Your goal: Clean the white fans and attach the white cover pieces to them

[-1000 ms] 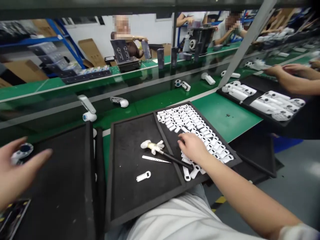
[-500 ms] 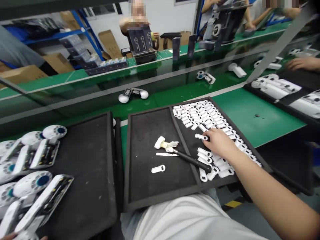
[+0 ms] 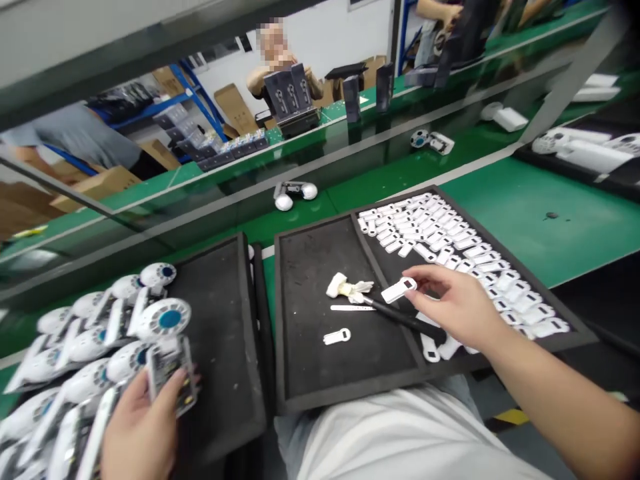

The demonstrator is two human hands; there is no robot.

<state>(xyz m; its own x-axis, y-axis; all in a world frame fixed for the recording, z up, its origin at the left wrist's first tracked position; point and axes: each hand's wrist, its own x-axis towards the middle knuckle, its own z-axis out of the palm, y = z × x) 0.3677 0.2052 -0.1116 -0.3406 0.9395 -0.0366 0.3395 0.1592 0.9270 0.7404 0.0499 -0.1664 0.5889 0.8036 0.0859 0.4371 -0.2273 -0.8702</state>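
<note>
My left hand grips a white device by its open body, its round head with a blue centre facing up, over the left black tray. Between the thumb and fingers of my right hand is a small white cover with a dark window, held above the divider of the middle black tray. Many similar covers fill that tray's right compartment. In its left compartment lie a single cover, a white strip and a black-handled tool with a wrapped white head.
Rows of white devices fill the left tray's left side. Other devices lie on the green belt beyond. A tray of white devices stands at the right. Across the line, a person is behind dark boxes.
My left hand has come up into view with a device in it. My right hand has lifted a cover from the tray. The head view has shifted.
</note>
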